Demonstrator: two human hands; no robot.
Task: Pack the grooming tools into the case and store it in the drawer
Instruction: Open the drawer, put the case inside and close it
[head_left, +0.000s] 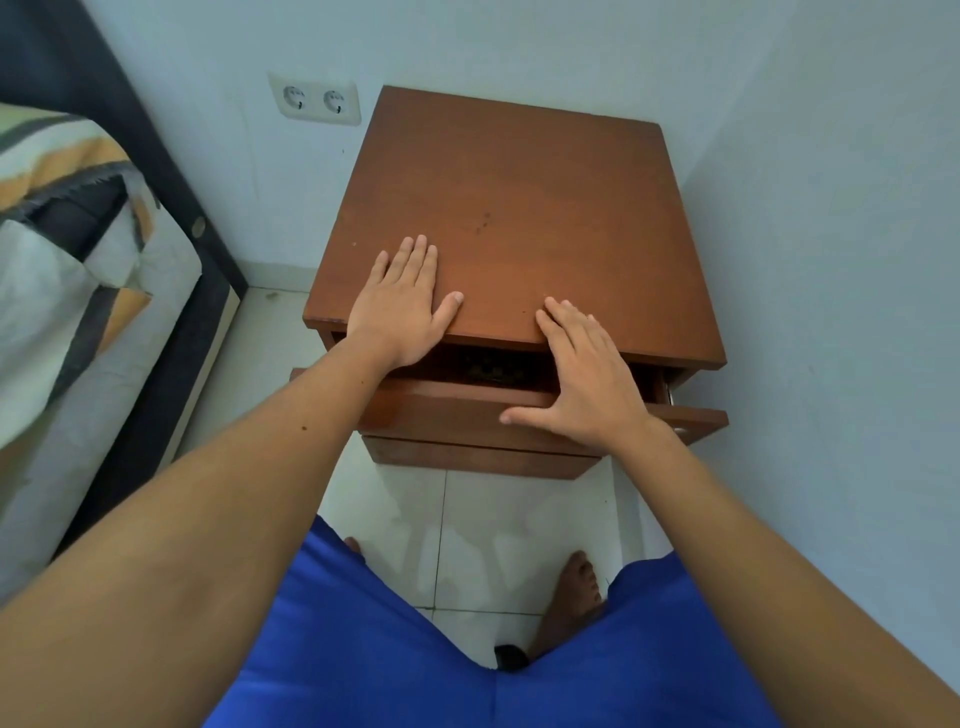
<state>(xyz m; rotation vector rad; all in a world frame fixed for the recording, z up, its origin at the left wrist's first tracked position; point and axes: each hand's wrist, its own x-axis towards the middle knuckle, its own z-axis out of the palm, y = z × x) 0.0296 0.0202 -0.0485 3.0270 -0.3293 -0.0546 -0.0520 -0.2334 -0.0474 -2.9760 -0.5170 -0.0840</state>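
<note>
My left hand (402, 301) lies flat on nightstand top (519, 208), right hand (587, 379) spread on the part-open drawer (457, 410), frame center. Case prob. inside, can't confirm. Shoving fast could pinch fingers.

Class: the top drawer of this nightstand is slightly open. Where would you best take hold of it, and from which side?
Grip the top drawer by its front panel's upper edge, coming from above at the front. The gap under the nightstand top leaves that edge exposed, and no handle is visible.

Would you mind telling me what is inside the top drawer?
The top drawer is barely open; something dark and patterned shows in the gap. The nightstand top and right hand hide the rest.
</note>
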